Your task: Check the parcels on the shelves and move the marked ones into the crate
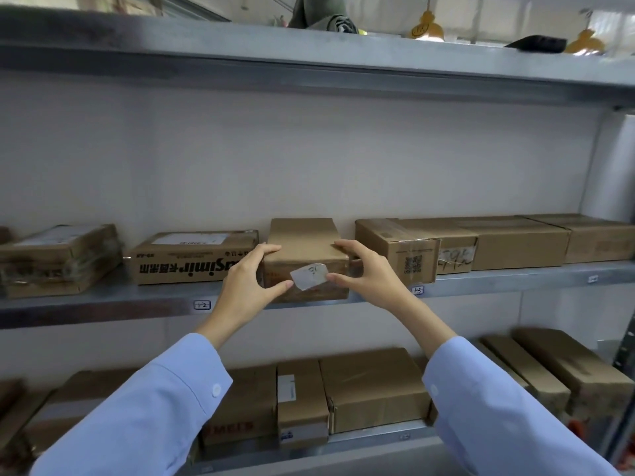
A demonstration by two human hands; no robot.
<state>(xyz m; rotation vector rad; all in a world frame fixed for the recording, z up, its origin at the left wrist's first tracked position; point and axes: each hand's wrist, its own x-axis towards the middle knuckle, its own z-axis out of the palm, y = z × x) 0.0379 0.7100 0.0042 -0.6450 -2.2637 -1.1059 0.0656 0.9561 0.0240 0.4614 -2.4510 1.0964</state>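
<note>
Cardboard parcel (pixel 304 249) with a white handwritten sticker (pixel 309 276), illegible, is gripped at both front corners by the left hand (pixel 249 280) and right hand (pixel 366 273), right of the upside-down "simir" box (pixel 192 257).

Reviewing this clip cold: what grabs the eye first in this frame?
Two hands in pale blue sleeves, the left hand and right hand, grip a small brown parcel at the middle shelf's front edge. A white sticker with handwriting sits on its front face, pinched between both thumbs. More cardboard parcels line that shelf and the one below; no crate is in view.
</note>
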